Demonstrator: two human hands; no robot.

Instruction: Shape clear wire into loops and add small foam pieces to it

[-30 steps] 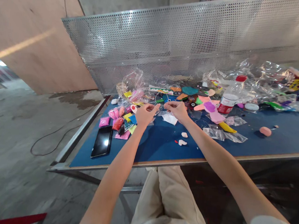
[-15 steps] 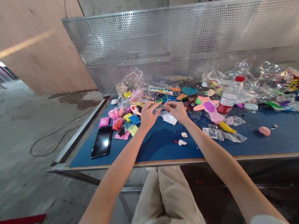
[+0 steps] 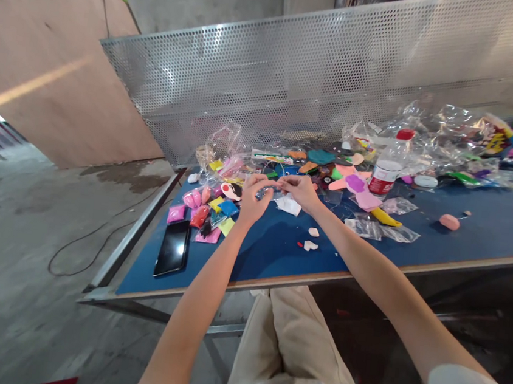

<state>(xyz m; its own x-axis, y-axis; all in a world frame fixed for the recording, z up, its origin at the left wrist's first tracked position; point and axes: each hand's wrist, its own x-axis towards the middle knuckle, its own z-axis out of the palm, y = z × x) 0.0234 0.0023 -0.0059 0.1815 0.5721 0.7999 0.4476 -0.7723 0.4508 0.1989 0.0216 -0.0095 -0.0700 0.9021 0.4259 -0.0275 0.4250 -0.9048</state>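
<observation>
My left hand (image 3: 253, 195) and my right hand (image 3: 300, 188) meet above the blue table (image 3: 278, 249), fingertips pinched together on a small clear plastic packet (image 3: 271, 189) held between them. Just under my right hand lies a white piece (image 3: 290, 205). Small coloured packets (image 3: 209, 208) in pink, red, yellow and blue lie left of my left hand. Two small white clay bits (image 3: 311, 239) rest on the table nearer to me.
A black phone (image 3: 172, 255) lies near the table's left front corner. A bottle with a red cap (image 3: 388, 164), coloured foam shapes and crumpled clear bags (image 3: 445, 141) crowd the back right. A pink lump (image 3: 449, 222) sits at right. A perforated metal screen (image 3: 323, 77) stands behind.
My left hand has moved right until its fingertips meet my right hand's on the packet. The view has shifted slightly.
</observation>
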